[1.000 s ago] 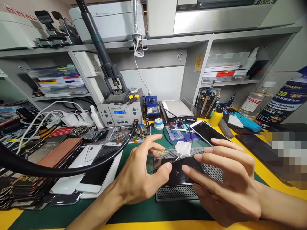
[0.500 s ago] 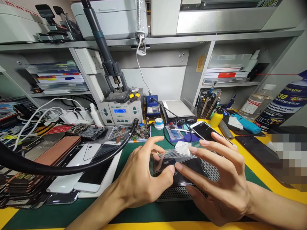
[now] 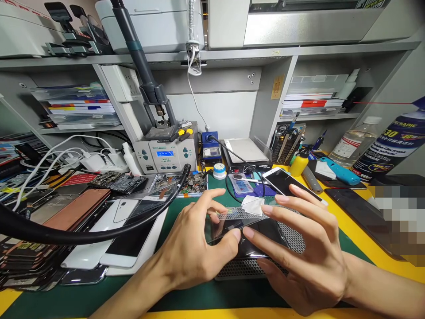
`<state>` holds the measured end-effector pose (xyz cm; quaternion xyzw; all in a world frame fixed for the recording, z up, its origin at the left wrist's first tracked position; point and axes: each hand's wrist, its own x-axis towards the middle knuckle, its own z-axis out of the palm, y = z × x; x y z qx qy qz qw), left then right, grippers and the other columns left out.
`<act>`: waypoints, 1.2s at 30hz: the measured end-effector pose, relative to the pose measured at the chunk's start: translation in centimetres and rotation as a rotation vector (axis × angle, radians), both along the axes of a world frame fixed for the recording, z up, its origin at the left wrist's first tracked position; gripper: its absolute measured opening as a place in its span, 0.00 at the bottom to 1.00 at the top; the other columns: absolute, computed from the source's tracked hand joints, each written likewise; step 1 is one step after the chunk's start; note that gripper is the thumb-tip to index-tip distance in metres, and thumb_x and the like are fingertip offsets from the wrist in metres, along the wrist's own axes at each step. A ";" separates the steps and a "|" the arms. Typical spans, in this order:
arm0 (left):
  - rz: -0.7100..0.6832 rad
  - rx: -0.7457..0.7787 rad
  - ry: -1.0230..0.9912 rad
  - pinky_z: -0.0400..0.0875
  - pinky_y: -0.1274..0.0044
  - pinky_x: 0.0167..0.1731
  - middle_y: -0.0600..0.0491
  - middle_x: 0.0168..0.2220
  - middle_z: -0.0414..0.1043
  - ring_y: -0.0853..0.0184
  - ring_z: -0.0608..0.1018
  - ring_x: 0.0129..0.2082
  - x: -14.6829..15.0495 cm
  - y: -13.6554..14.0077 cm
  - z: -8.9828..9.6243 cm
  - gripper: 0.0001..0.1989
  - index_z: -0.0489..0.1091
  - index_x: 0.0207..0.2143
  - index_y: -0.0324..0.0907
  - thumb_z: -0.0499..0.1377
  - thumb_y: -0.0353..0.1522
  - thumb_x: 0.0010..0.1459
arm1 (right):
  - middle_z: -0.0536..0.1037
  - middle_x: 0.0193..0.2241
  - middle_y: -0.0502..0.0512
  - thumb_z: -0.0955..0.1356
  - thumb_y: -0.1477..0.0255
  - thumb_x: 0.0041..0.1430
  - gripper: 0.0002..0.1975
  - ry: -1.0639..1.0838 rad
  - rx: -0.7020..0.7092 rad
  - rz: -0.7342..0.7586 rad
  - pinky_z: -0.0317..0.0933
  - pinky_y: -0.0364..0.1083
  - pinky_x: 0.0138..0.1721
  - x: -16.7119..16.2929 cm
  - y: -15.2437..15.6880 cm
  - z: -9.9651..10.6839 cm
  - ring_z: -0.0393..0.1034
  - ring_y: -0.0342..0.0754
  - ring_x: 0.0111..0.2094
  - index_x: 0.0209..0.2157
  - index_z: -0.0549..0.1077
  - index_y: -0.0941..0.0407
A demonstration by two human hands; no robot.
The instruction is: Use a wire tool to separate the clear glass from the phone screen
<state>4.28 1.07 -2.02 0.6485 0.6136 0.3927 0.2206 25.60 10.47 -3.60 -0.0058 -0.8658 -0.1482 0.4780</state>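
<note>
My left hand (image 3: 199,241) grips the edge of a thin clear sheet (image 3: 249,223) between thumb and fingers. The sheet is tilted above a glossy black panel (image 3: 265,241). Beneath the panel lies a perforated metal plate (image 3: 239,269), partly covered by both hands. Fingers spread, my right hand (image 3: 308,248) hovers at the sheet's right side, its fingertips at or very near the sheet's edge; I cannot tell whether they press on it. A folded white wipe (image 3: 254,205) sits just behind the sheet.
A thick black hose (image 3: 99,237) arcs across the left, over white phones (image 3: 124,250) and a stack of phone parts (image 3: 36,257). Behind stand a hot-air station (image 3: 168,155), a white-topped plate device (image 3: 245,151) and a white-framed phone (image 3: 292,184). Bottles and a spray can (image 3: 388,146) are at right.
Both hands hold almost the same pose around the clear sheet. The view has shifted very slightly; nothing was picked up or let go.
</note>
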 end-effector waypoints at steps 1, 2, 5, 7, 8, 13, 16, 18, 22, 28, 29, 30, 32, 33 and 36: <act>-0.001 -0.001 0.001 0.70 0.64 0.47 0.52 0.45 0.76 0.62 0.79 0.39 0.0 0.0 0.0 0.29 0.60 0.60 0.44 0.61 0.38 0.56 | 0.70 0.52 0.65 0.70 0.76 0.50 0.18 0.002 -0.005 -0.002 0.62 0.73 0.57 0.0 0.0 0.0 0.64 0.63 0.57 0.44 0.83 0.56; 0.000 -0.002 0.001 0.70 0.64 0.47 0.52 0.45 0.76 0.62 0.79 0.39 0.0 0.0 0.0 0.29 0.60 0.60 0.44 0.60 0.38 0.56 | 0.70 0.52 0.65 0.70 0.76 0.50 0.19 0.004 -0.009 -0.004 0.62 0.72 0.57 0.0 0.0 -0.1 0.64 0.63 0.57 0.44 0.83 0.56; 0.006 -0.003 0.001 0.70 0.64 0.48 0.52 0.44 0.77 0.61 0.79 0.40 0.0 0.0 0.1 0.30 0.60 0.60 0.44 0.61 0.38 0.56 | 0.70 0.53 0.65 0.70 0.76 0.50 0.19 -0.004 -0.008 -0.010 0.62 0.72 0.57 0.0 0.1 0.0 0.64 0.63 0.57 0.44 0.83 0.57; 0.007 -0.006 0.002 0.70 0.64 0.47 0.52 0.44 0.77 0.61 0.79 0.39 0.0 0.0 0.1 0.30 0.60 0.60 0.44 0.61 0.39 0.56 | 0.70 0.53 0.65 0.70 0.77 0.50 0.19 -0.005 -0.006 -0.011 0.62 0.73 0.57 0.0 0.1 0.0 0.65 0.63 0.56 0.44 0.83 0.57; 0.007 -0.010 0.000 0.70 0.64 0.47 0.52 0.44 0.77 0.61 0.79 0.39 0.0 0.0 0.2 0.30 0.60 0.60 0.44 0.61 0.39 0.56 | 0.70 0.52 0.65 0.70 0.77 0.49 0.18 -0.001 -0.003 -0.008 0.63 0.72 0.57 0.0 0.0 0.1 0.65 0.63 0.56 0.44 0.83 0.57; 0.011 -0.027 -0.012 0.70 0.64 0.48 0.52 0.44 0.77 0.61 0.79 0.40 0.1 -0.1 0.3 0.29 0.60 0.60 0.44 0.60 0.39 0.57 | 0.73 0.49 0.61 0.69 0.78 0.47 0.16 0.014 0.012 0.002 0.65 0.67 0.57 0.3 -0.3 0.3 0.67 0.60 0.52 0.39 0.84 0.55; 0.018 -0.033 -0.005 0.69 0.63 0.49 0.52 0.45 0.76 0.61 0.79 0.40 0.0 -0.1 0.3 0.30 0.60 0.60 0.45 0.61 0.40 0.57 | 0.74 0.47 0.60 0.69 0.78 0.48 0.16 0.038 0.004 -0.001 0.66 0.67 0.57 0.2 -0.2 0.2 0.68 0.60 0.51 0.38 0.84 0.55; 0.021 -0.033 0.002 0.69 0.62 0.49 0.52 0.45 0.76 0.60 0.78 0.41 0.0 -0.2 0.2 0.30 0.60 0.60 0.46 0.61 0.40 0.56 | 0.74 0.48 0.61 0.69 0.77 0.48 0.16 0.038 0.002 -0.007 0.65 0.68 0.56 0.1 -0.1 0.1 0.68 0.61 0.52 0.40 0.83 0.55; 0.028 -0.009 0.038 0.69 0.61 0.50 0.50 0.48 0.75 0.58 0.76 0.45 0.0 -0.2 -0.1 0.32 0.59 0.61 0.47 0.61 0.40 0.56 | 0.73 0.51 0.63 0.69 0.76 0.49 0.19 0.004 0.001 -0.012 0.64 0.71 0.56 0.1 0.0 -0.1 0.67 0.62 0.53 0.44 0.83 0.56; 0.066 0.150 0.138 0.71 0.60 0.50 0.48 0.51 0.73 0.57 0.75 0.46 0.1 -0.4 -0.7 0.34 0.59 0.62 0.46 0.63 0.37 0.54 | 0.75 0.47 0.58 0.69 0.78 0.46 0.17 0.016 0.004 0.003 0.65 0.66 0.58 0.4 -0.4 0.3 0.68 0.58 0.50 0.38 0.84 0.53; 0.069 0.190 0.163 0.71 0.60 0.51 0.47 0.52 0.73 0.57 0.76 0.46 0.1 -0.4 -0.7 0.34 0.59 0.62 0.45 0.63 0.37 0.54 | 0.75 0.47 0.58 0.69 0.78 0.46 0.17 0.012 0.007 -0.001 0.65 0.65 0.58 0.4 -0.4 0.4 0.68 0.58 0.50 0.38 0.84 0.53; 0.072 0.227 0.188 0.70 0.59 0.52 0.47 0.52 0.73 0.57 0.76 0.46 0.1 -0.4 -0.8 0.35 0.59 0.63 0.44 0.63 0.36 0.53 | 0.76 0.46 0.58 0.69 0.78 0.46 0.17 0.008 0.012 -0.006 0.65 0.65 0.59 0.4 -0.4 0.4 0.68 0.58 0.49 0.38 0.83 0.53; 0.072 0.289 0.230 0.70 0.60 0.53 0.46 0.52 0.73 0.57 0.76 0.47 0.1 -0.4 -0.8 0.35 0.59 0.62 0.43 0.64 0.34 0.52 | 0.76 0.46 0.58 0.69 0.78 0.46 0.17 0.001 0.018 -0.015 0.65 0.65 0.58 0.5 -0.4 0.4 0.68 0.58 0.49 0.39 0.83 0.53; 0.072 0.311 0.248 0.70 0.60 0.53 0.46 0.51 0.73 0.57 0.76 0.47 0.0 -0.4 -0.8 0.35 0.59 0.62 0.43 0.64 0.34 0.52 | 0.76 0.46 0.59 0.69 0.78 0.47 0.18 0.002 0.019 -0.018 0.65 0.65 0.58 0.4 -0.3 0.4 0.68 0.58 0.50 0.40 0.83 0.54; 0.076 0.357 0.278 0.70 0.62 0.52 0.47 0.51 0.73 0.57 0.75 0.47 0.0 -0.4 -0.8 0.35 0.60 0.62 0.42 0.64 0.34 0.51 | 0.76 0.48 0.60 0.69 0.76 0.48 0.18 0.009 0.014 -0.026 0.65 0.67 0.58 0.3 -0.2 0.2 0.68 0.60 0.52 0.42 0.83 0.55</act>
